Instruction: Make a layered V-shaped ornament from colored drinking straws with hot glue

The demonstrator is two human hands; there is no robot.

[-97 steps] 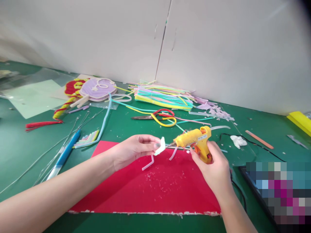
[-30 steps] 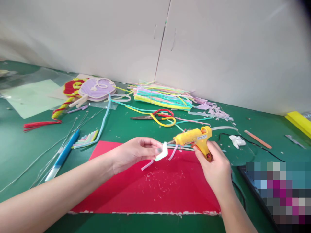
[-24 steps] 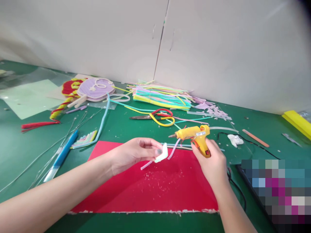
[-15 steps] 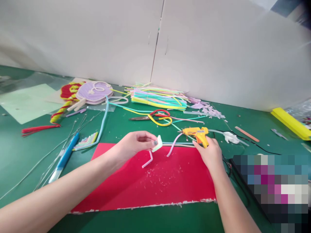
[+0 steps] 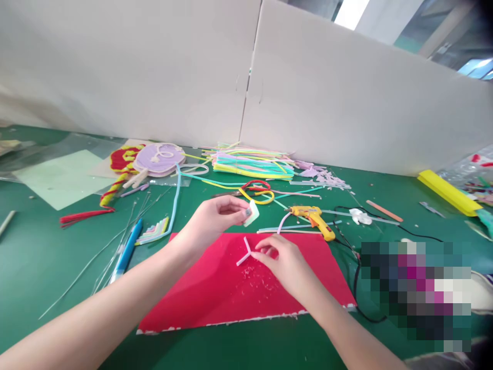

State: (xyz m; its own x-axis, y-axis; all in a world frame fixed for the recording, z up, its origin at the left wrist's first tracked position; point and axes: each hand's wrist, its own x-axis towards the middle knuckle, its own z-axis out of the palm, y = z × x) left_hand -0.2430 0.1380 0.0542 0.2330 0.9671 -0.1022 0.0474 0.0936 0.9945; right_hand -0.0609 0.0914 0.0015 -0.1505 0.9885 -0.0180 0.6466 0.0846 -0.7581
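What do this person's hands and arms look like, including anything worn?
The left hand and right hand are ungloved, and no sleeve, watch or bracelet shows on either forearm. The left thumbnail looks grey, perhaps polished; the right hand's nails are too small to judge.

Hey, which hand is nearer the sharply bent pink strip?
Right. The right hand is at the bend of the pink strip; the left hand is farther off, higher in the picture, holding a small whitish piece.
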